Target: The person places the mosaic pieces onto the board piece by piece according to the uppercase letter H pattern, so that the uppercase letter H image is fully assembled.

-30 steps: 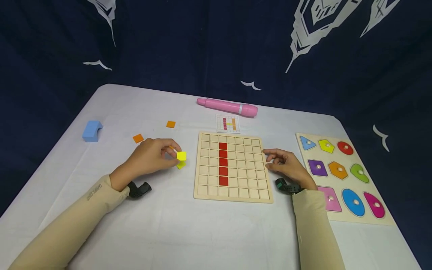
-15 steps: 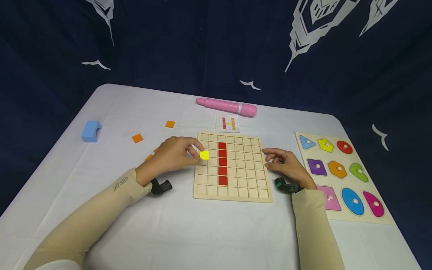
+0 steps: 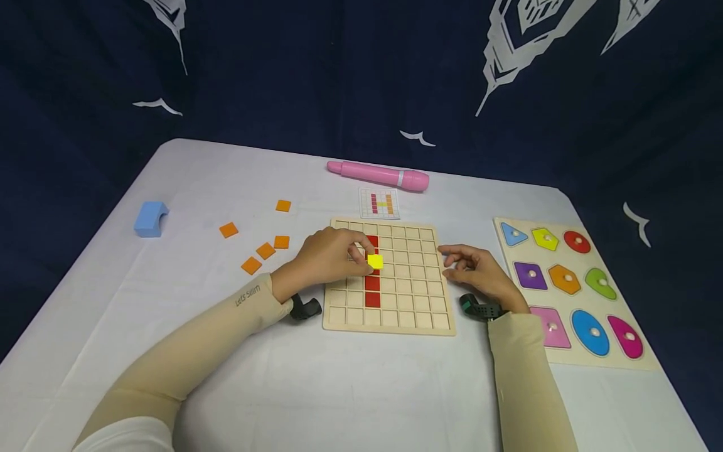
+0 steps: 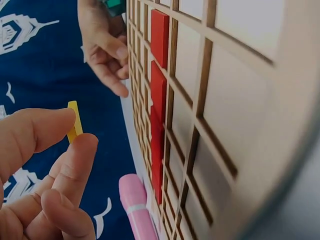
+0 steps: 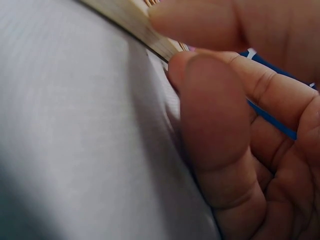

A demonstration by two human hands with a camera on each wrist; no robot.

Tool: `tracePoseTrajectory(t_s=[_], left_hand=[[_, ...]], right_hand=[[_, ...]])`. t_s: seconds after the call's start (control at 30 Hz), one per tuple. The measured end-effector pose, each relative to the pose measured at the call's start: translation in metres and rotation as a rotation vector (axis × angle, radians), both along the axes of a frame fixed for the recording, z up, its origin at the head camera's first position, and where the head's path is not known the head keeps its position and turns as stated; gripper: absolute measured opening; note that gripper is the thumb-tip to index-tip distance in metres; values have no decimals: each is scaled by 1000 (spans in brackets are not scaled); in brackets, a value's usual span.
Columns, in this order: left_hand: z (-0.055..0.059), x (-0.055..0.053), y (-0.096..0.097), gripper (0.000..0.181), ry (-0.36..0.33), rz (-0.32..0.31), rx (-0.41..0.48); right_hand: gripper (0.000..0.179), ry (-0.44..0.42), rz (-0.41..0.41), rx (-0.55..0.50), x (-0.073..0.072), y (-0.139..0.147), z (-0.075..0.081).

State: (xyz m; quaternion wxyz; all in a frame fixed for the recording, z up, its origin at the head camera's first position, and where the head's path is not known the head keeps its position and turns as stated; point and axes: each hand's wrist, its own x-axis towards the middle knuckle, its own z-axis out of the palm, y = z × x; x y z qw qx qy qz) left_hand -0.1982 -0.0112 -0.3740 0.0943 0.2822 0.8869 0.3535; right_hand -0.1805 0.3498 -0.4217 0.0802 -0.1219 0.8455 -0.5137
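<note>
Dark blue cloth (image 3: 254,75) backs the white table (image 3: 339,383); the left hand (image 3: 330,254) pinches a yellow tile (image 3: 375,262), raised clear of the grid board (image 3: 390,330) over its red tiles (image 3: 372,299); the right hand (image 3: 477,273), fingers loosely bent, rests at the board's right edge

Left hand (image 3: 330,256) pinches yellow tile (image 3: 375,262) over the gridded board (image 3: 406,302)
</note>
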Motion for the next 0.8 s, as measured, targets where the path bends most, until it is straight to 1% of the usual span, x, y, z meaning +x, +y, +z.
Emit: tracePoseTrajectory(t_s=[0.27,0.47,0.63,0.8], left_hand=[[-6,-10,21,29,14,-14,-34],[-8,-16,32,29,22,-16,-105],[-11,-20,39,27,31,-11,-154],[-12,-22,42,26,17,-7,-190]], right_hand=[[50,-21,-15,15,0,0,1],[51,-24,-21,16,0,0,1],[51,-28,-23,17,0,0,1],[51,-29,-23,19,0,0,1]])
